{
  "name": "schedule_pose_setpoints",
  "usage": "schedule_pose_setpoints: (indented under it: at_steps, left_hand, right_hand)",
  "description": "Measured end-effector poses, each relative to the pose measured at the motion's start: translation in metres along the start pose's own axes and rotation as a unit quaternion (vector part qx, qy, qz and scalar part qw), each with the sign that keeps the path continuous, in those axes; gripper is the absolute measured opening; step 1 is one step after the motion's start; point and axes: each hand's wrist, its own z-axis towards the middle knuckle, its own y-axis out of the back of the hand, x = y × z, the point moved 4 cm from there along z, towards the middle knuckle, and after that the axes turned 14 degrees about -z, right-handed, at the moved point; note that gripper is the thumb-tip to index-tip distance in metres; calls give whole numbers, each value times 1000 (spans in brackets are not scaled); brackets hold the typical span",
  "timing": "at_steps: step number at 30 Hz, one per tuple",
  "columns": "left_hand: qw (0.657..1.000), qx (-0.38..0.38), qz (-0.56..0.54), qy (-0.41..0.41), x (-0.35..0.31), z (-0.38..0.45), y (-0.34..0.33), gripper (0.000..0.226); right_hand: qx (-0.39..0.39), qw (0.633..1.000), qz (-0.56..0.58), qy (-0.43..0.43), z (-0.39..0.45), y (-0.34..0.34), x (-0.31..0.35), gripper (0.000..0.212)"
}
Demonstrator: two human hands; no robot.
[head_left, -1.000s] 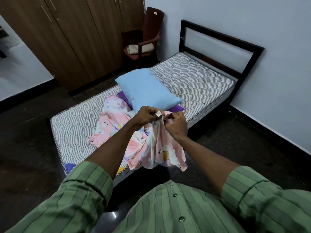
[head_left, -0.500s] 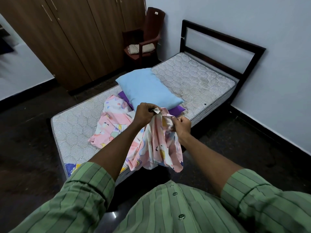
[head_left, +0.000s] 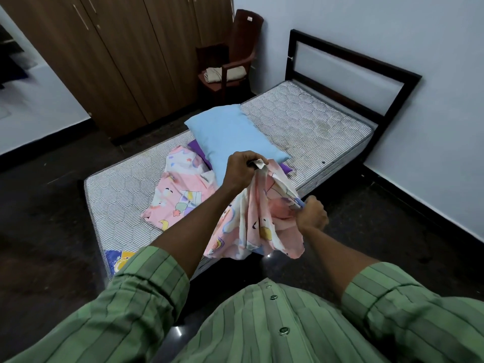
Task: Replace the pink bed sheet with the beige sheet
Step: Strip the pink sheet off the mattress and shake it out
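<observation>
The pink patterned sheet (head_left: 180, 195) lies bunched on the bare mattress (head_left: 301, 127), part of it lifted off the near edge. My left hand (head_left: 242, 169) grips a corner of the sheet, held up above the bed's edge. My right hand (head_left: 311, 213) pinches the sheet's edge lower and to the right, so the cloth hangs in folds between both hands. The folded beige sheet (head_left: 226, 73) lies on the seat of the brown chair (head_left: 235, 48) in the far corner.
A light blue pillow (head_left: 230, 137) rests mid-mattress on a purple cloth (head_left: 199, 153). The black headboard (head_left: 353, 61) stands at the right wall. A wooden wardrobe (head_left: 117, 56) fills the back left. Dark floor surrounds the bed on the near and left sides.
My right hand has slid down and to the right along the sheet's edge, away from the left hand. The left hand keeps holding the corner up.
</observation>
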Motion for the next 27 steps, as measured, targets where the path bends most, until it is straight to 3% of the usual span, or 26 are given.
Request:
schedule_pose_setpoints:
  at_steps: [4,8,13,16,19,21,24,27]
  left_hand:
    - [999,-33,-43,0,-11,9,-5,20]
    - [998,-43,-42,-13,-14,15,-12,29]
    - [998,-47,-43,-8,-11,20,-22,33]
    - [997,-55,-51,-10,-11,23,-22,32]
    - [996,-61,-58,-8,-15,26,-19,31]
    - [996,-60,-63,-14,-22,28,-17,30]
    - [995,-66,-67,-22,-27,32,-10,29]
    - [995,-77,-68,-14,-28,35,2,26]
  right_hand:
    - [30,993,42,-109,2,-6,-35,25]
    - [61,976,90,-188,1,-5,-55,34]
    - [153,900,263,-311,-5,-23,-86,53]
    - [212,844,391,-300,11,-62,-95,39]
    - [244,859,379,-243,2,-41,-79,34]
    - [288,841,401,-222,-7,-31,-69,31]
    - [380,810,383,-227,-15,-40,-68,57]
    - [374,822,371,-217,-9,-58,-71,66]
